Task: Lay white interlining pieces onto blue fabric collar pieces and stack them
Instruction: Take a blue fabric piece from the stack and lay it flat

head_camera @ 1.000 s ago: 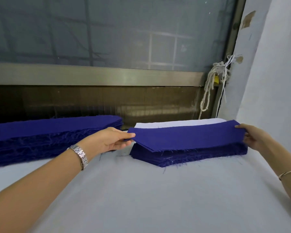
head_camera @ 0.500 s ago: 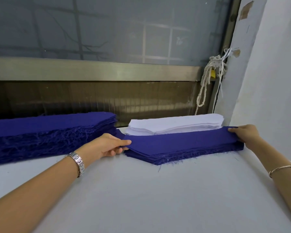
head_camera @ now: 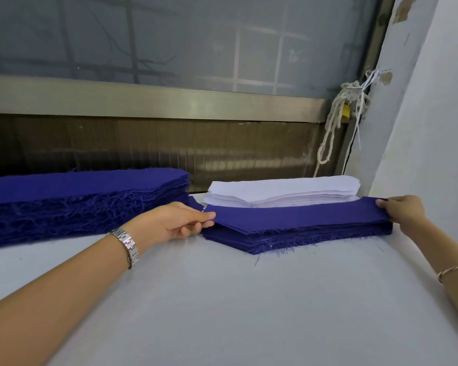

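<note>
On the pale grey table point(head_camera: 222, 299), the left hand point(head_camera: 177, 220) pinched the pointed left tip of the top dark blue fabric collar piece point(head_camera: 296, 215), and the right hand point(head_camera: 402, 212) pinched its right end. That piece lay on a low stack of frayed blue collar pieces point(head_camera: 288, 239). Just behind sat a pile of white interlining pieces point(head_camera: 283, 191), and a taller blue fabric pile point(head_camera: 77, 199) sat to the left.

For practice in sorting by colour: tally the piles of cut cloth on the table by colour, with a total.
Blue fabric piles: 2, the tall frayed blue pile at left and the low blue collar-piece pile right of it.
White interlining piles: 1, the white interlining pile behind the low one.
Total: 3
</note>
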`<action>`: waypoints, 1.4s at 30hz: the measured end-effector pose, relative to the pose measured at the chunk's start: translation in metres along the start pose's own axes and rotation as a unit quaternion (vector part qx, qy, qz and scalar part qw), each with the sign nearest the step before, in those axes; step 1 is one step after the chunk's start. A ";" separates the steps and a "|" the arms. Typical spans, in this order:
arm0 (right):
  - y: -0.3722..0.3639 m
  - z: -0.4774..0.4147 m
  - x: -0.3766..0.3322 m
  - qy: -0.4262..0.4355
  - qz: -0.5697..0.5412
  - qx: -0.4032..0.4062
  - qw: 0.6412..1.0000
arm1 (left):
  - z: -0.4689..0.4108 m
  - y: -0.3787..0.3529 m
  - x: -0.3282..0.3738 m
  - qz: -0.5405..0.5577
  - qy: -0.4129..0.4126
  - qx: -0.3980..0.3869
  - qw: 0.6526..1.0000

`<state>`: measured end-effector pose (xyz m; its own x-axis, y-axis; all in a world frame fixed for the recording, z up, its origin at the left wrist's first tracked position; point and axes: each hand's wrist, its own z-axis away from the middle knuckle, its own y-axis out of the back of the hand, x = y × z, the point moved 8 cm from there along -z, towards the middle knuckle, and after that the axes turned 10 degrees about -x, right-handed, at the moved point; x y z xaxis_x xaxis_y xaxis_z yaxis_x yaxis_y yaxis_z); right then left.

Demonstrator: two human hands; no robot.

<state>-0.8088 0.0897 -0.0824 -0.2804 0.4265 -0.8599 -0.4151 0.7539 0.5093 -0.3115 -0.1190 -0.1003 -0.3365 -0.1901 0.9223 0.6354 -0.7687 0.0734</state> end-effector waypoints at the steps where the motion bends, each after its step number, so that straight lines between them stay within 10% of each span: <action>1: 0.000 0.001 0.000 -0.001 0.005 -0.002 1.000 | 0.000 0.000 -0.001 -0.008 0.003 0.006 1.000; 16: 0.000 0.022 -0.011 0.036 0.133 0.022 0.990 | 0.012 0.012 0.015 -0.316 -0.014 0.123 0.941; 23: -0.011 0.054 -0.065 0.110 0.170 0.070 0.977 | 0.049 0.028 0.051 -0.471 -0.101 0.246 0.841; 30: -0.106 0.103 -0.164 0.252 0.163 -0.045 0.953 | 0.122 0.077 0.087 -0.452 -0.212 0.362 0.787; 42: -0.280 0.210 -0.290 0.337 0.072 -0.239 0.908 | 0.183 0.199 0.054 -0.512 -0.104 0.489 0.699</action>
<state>-0.4300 -0.1402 0.0171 -0.7599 -0.0210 -0.6497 -0.6159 0.3426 0.7094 -0.0760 -0.1704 0.0340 -0.9184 0.3254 0.2251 0.3418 0.3662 0.8655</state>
